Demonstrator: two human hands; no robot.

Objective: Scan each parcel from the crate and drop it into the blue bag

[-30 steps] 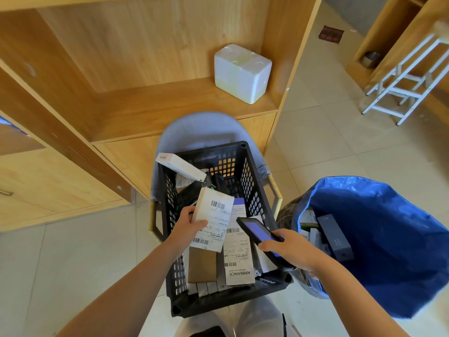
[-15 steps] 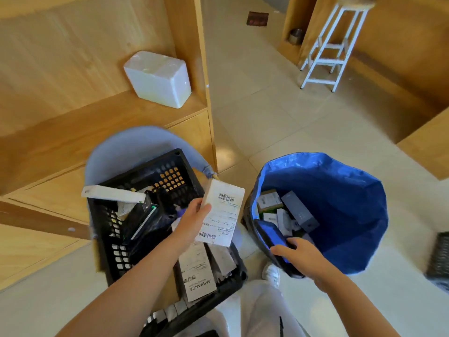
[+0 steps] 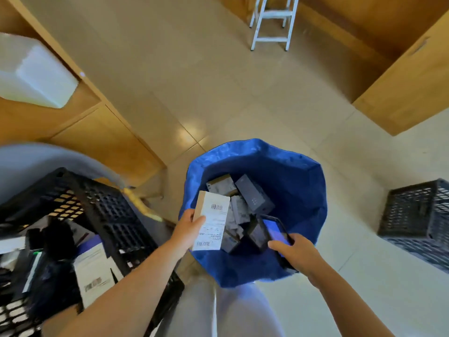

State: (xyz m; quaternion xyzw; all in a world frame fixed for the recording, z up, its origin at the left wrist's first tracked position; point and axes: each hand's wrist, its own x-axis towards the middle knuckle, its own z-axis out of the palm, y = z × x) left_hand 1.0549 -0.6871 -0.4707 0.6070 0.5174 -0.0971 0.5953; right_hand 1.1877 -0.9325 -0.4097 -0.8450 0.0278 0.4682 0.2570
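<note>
blue bag: open-mouthed blue woven plastic bag standing on the tiled floor; inside lie several small boxes, among them a dark grey rectangular box and a grey-and-tan carton; the rest are blurred.
crate: black perforated plastic crate at lower left, well apart from the bag's mouth; holds a white labelled flat parcel with a barcode, black wrapped items and other packets too blurred to tell.
second crate: another black lattice crate on the floor at right, contents not visible.
parcel location: small white-labelled cardboard parcel held in the air over the near-left rim of the blue bag, above the boxes inside.
left hand: left hand grips the parcel at its lower left edge, thumb on the label face, fingers curled behind it.
parcel orientation: long axis runs near to far in the head view, tilted slightly right at the top; label face up toward the camera, barcode at the far end, tan side wall facing left.
right hand: right hand clasps a black handheld scanner with a lit blue screen, fingers wrapped round its lower body; device sits over the bag's near-right rim, just beside the parcel, not touching.
surroundings: wooden cabinets, white foam box on a shelf, white step stool.
</note>
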